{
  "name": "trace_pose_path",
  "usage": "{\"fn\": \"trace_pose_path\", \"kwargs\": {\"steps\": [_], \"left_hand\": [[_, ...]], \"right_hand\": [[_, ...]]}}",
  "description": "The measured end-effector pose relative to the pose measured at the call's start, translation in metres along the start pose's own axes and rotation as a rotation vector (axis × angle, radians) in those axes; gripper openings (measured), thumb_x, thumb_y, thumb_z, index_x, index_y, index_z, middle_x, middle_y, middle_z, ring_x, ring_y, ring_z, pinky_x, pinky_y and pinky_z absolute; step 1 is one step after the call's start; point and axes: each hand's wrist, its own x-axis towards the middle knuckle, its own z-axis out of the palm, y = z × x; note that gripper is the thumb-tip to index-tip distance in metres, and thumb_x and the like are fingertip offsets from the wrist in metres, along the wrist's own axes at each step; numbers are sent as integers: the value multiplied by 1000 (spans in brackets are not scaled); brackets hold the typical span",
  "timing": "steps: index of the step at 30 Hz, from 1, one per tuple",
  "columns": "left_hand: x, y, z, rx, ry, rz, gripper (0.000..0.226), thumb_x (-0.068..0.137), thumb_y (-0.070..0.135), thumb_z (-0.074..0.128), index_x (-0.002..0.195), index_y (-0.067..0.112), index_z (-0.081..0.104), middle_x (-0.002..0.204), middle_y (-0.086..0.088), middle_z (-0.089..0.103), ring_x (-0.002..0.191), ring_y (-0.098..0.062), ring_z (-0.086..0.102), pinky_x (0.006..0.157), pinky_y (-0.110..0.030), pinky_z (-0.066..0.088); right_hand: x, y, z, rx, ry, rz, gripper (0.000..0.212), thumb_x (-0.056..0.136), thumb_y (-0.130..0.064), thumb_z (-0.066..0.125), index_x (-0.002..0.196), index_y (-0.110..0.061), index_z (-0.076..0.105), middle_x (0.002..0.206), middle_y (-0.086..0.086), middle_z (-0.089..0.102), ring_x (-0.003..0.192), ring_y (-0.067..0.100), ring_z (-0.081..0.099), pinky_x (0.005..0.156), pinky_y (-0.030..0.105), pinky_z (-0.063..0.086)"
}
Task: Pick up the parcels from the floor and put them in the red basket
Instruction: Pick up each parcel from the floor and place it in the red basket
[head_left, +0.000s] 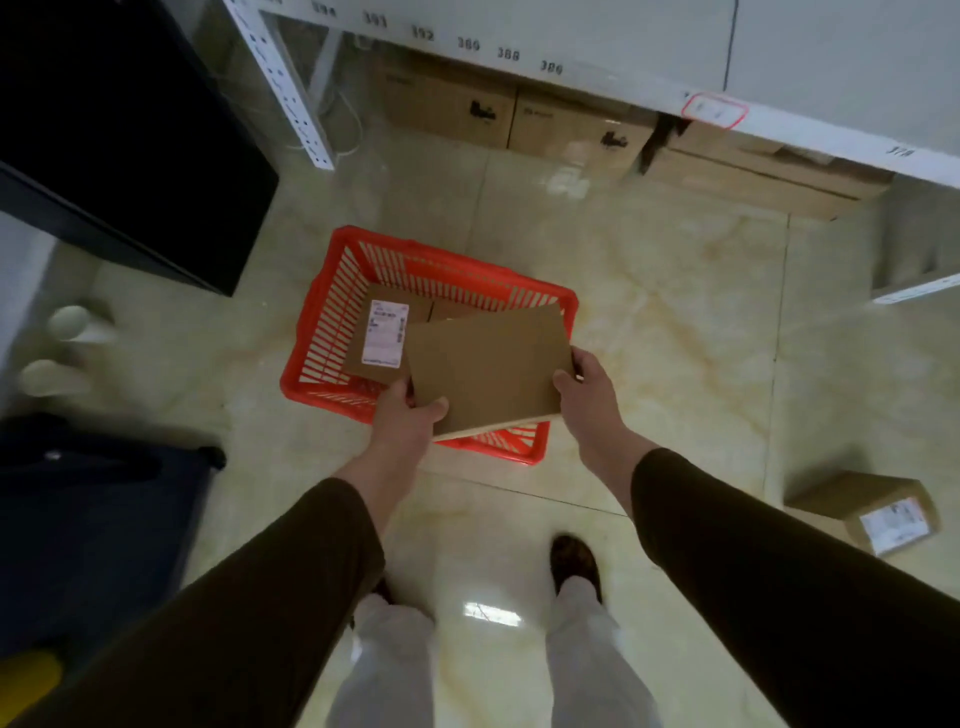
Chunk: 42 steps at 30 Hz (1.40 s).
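1. Risk first: the flat parcel (485, 366) hangs above the near right corner of the basket (317, 332), not yet in it, and part of it juts past the near rim. Let go here and it could catch that rim, tip, and slide out onto the floor (675, 312).
2. Both hands hold it by its near corners only, the left hand (408, 415) with its thumb on top at the near left corner, the right hand (587, 389) closed on the near right corner. With nothing under the far end, a loose pinch would probably let that end sag.
3. A labelled box (387, 332) already lies in the basket towards its left side, with another brown piece beside it (too hidden to name). The parcel may land on top and rest crooked, leaning on the right wall.
4. Orientation: the parcel is held nearly flat, broad face up, far edge a little raised. Its long axis runs left to right, roughly along the basket's near rim, turned slightly so the right end sits farther away.
5. One more parcel (878, 512) sits on the floor at the right, well apart from the basket, so the task is not finished.
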Motion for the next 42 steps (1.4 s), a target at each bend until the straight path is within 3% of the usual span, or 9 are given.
{"fn": "trace_pose_path", "kwargs": {"steps": [4, 16, 21, 25, 29, 32, 35, 39, 42], "left_hand": [[11, 11, -49, 25, -20, -3, 55, 93, 2, 63, 142, 23, 49, 132, 2, 60, 121, -21, 56, 107, -43, 44], [93, 17, -83, 158, -82, -69, 67, 94, 20, 65, 149, 42, 35, 139, 9, 53, 131, -24, 52, 110, -54, 42], [133, 9, -96, 217, -68, -69, 60, 90, 19, 71, 142, 32, 44, 132, 5, 59, 122, -23, 58, 106, -50, 47], [165, 7, -112, 284, -49, -58, 55, 89, 16, 73, 138, 20, 49, 130, -4, 62, 114, -26, 63, 97, -44, 53], [196, 12, -126, 298, -114, -72, 56, 90, 12, 71, 137, 27, 45, 127, 1, 62, 105, -24, 66, 83, -43, 57], [216, 20, -130, 347, -125, 0, 54, 93, 15, 67, 141, 31, 45, 127, 2, 60, 100, -16, 65, 72, -30, 53], [232, 29, -127, 382, -147, 62, 60, 93, 18, 66, 144, 39, 41, 138, 3, 54, 119, -21, 58, 96, -43, 52], [253, 40, -122, 468, -200, 136, 63, 91, 12, 66, 142, 39, 40, 141, 3, 48, 126, -22, 52, 106, -50, 46], [270, 48, -119, 592, -201, 208, 63, 90, 12, 67, 142, 35, 39, 141, 0, 44, 127, -23, 49, 108, -50, 45]], "right_hand": [[-12, -10, 51, -34, 22, -2, 45, 101, -17, 50, 146, -18, 50, 136, 6, 60, 120, 29, 59, 104, 53, 50], [33, -23, 108, 23, -34, 56, 41, 107, -16, 47, 148, -19, 45, 132, -1, 56, 115, 21, 56, 92, 36, 50], [54, -16, 132, -24, -54, 47, 44, 105, -17, 52, 147, -21, 41, 136, 1, 53, 125, 27, 57, 105, 50, 52], [64, -5, 153, 13, -111, -8, 71, 98, -14, 61, 154, -38, 25, 148, -2, 47, 129, 28, 55, 100, 56, 54], [77, 5, 169, 81, -124, 4, 108, 84, -14, 78, 156, -52, 8, 156, 6, 42, 132, 31, 53, 97, 59, 55], [83, 11, 179, 157, -129, 64, 95, 87, -12, 78, 156, -41, 19, 145, 4, 47, 119, 29, 57, 84, 45, 59], [85, 22, 192, 172, -76, 153, 68, 92, -20, 73, 145, -27, 31, 143, 16, 52, 97, 35, 69, 66, 36, 61], [79, 35, 218, 235, -82, 271, 59, 99, -19, 64, 145, -23, 26, 138, 23, 53, 79, 31, 73, 67, 41, 63], [76, 43, 236, 288, -106, 291, 55, 103, -19, 56, 151, -23, 29, 142, 19, 52, 89, 33, 74, 72, 40, 64]]}}
